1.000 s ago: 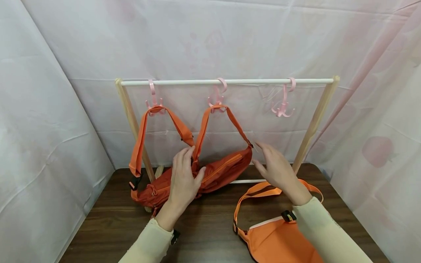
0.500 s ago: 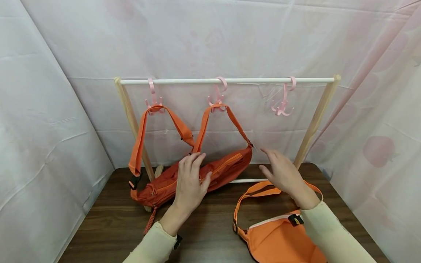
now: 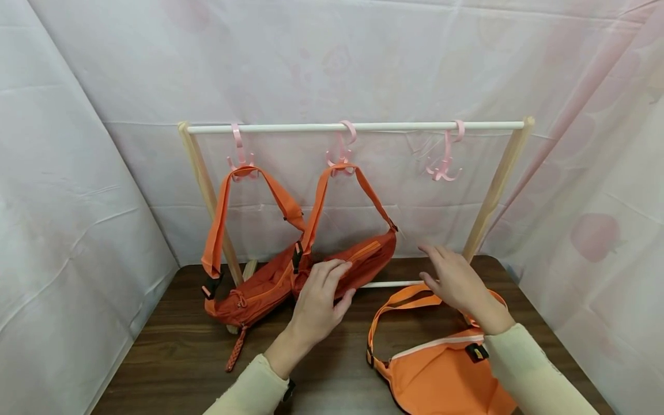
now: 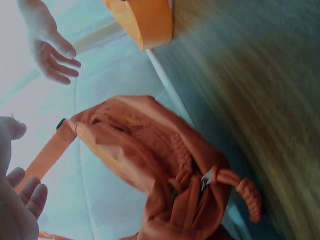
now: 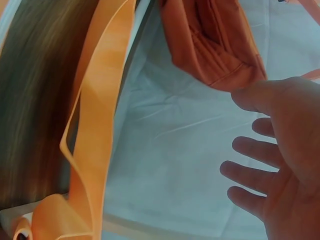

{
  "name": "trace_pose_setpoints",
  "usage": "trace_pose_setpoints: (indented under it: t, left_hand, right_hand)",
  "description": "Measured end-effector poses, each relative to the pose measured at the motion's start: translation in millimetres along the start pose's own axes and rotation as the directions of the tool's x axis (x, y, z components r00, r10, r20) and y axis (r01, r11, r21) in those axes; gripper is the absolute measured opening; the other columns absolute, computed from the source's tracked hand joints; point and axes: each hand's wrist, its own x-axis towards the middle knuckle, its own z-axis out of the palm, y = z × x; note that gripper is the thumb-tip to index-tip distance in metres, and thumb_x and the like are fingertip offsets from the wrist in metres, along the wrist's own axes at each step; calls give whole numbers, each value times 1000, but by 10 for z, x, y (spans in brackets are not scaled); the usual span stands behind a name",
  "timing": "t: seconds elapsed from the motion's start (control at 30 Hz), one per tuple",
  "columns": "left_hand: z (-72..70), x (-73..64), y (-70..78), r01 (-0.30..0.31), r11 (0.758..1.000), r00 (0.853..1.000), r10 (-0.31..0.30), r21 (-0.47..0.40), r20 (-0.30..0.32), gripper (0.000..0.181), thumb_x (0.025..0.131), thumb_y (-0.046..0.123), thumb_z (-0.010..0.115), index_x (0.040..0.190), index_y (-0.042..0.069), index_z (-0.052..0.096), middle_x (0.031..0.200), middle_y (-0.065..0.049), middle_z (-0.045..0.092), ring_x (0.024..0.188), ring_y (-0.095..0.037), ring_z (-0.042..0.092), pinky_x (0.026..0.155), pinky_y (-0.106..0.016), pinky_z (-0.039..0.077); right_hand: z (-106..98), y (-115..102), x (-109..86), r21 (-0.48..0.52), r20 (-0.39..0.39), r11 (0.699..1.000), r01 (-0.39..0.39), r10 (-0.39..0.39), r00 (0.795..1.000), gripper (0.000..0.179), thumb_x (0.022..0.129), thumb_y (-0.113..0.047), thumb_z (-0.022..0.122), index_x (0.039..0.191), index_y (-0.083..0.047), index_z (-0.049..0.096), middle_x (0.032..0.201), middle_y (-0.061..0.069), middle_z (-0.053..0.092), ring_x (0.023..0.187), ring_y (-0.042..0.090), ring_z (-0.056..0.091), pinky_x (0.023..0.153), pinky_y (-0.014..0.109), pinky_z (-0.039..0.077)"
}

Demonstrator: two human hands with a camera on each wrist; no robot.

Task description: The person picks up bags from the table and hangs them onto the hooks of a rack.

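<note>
Two rust-red sling bags hang by orange straps from pink hooks: the left bag [image 3: 254, 291] low over the table, the middle bag [image 3: 376, 259] tilted with its right end up. My left hand [image 3: 319, 305] is in front of the middle bag, fingers loosely bent and holding nothing. In the left wrist view its fingers stand apart from the rust-red bag [image 4: 130, 135]. My right hand [image 3: 459, 285] is above the strap of a bright orange waist bag [image 3: 441, 374] lying on the table. Spread fingers on the right hand [image 5: 285, 160] hold nothing in the right wrist view.
A wooden-ended rack with a white top rod [image 3: 290, 128] stands on the dark wood table [image 3: 166, 357]. The pink hook [image 3: 444, 164] at the right bears no bag. Pale cloth [image 3: 394, 63] surrounds the back and sides.
My left hand has moved right and down, away from the junction of the two hanging bags. My right hand has drawn back to the right, away from the middle bag's end.
</note>
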Motion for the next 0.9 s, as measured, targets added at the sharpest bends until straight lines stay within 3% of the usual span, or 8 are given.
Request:
trace_pose_setpoints:
  t: [0.2,0.37,0.5,0.73,0.9]
  left_hand:
    - [141,-58,72,52,998,990,-46,-45,134,54,94,22,83,141,8,61,133,-6,63,117,-23,62,101,-39,53]
    - [285,-116,120,147,987,956,-126,-60,266,49,96,26,83,138,11,64,128,-2,65,113,-18,63,98,-37,54]
    - [391,-142,165,259,965,907,-227,-45,354,49,97,33,81,139,14,63,127,-1,65,112,-16,64,94,-36,56]
    - [554,-169,227,429,903,795,-368,-19,482,58,98,39,79,145,13,60,132,-3,65,117,-18,66,92,-41,58]
    - [684,-184,257,489,872,742,-426,17,517,61,96,40,81,146,11,59,132,-7,65,116,-21,66,91,-43,58]
  right_hand:
    - [44,113,-87,-34,25,999,19,-19,1000,63,92,-16,84,145,2,55,130,20,65,110,41,66,93,61,52]
    - [66,189,-152,-44,91,999,7,-3,996,68,85,-8,86,145,2,55,133,23,65,110,44,67,93,61,53]
    - [95,258,-192,-30,165,999,-25,30,986,71,83,-5,87,146,4,55,142,30,59,113,48,66,94,63,53]
    - [189,419,-275,-5,301,995,-101,97,949,73,84,1,84,149,5,51,144,34,55,115,50,65,92,62,54]
    - [286,504,-300,12,353,993,-119,107,930,74,83,6,81,150,5,49,143,34,54,112,48,66,88,58,57]
